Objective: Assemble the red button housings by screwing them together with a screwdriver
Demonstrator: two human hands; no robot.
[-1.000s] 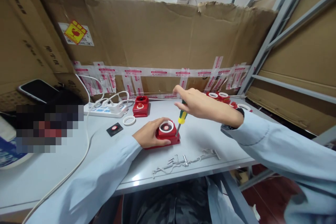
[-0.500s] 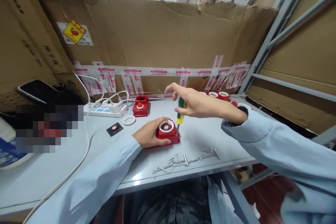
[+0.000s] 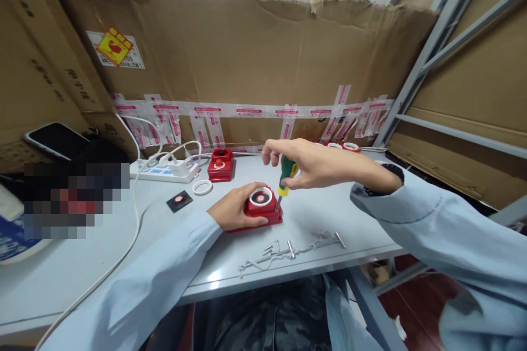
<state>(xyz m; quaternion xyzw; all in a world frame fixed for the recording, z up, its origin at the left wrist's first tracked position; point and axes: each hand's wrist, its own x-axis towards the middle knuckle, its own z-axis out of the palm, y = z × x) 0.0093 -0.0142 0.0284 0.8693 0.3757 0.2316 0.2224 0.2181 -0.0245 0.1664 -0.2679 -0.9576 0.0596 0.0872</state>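
A red box with a white ring on top (image 3: 263,207) sits near the middle of the grey table (image 3: 321,219). My left hand (image 3: 234,209) is wrapped round its left side and holds it down. My right hand (image 3: 307,163) grips a green and yellow screwdriver (image 3: 284,176) upright, its tip set at the box's right corner. Just in front of the box lies a row of loose screws (image 3: 288,249).
A second red box (image 3: 221,165), a white ring (image 3: 202,187) and a black square part (image 3: 180,199) lie behind. A white power strip (image 3: 162,171) with cables sits at the left, more red boxes (image 3: 343,148) at the back right. Cardboard walls the back; metal shelving stands right.
My right hand has turned on the screwdriver handle, its fingers shifting round it while the tip stays at the box's corner. My left hand has not moved.
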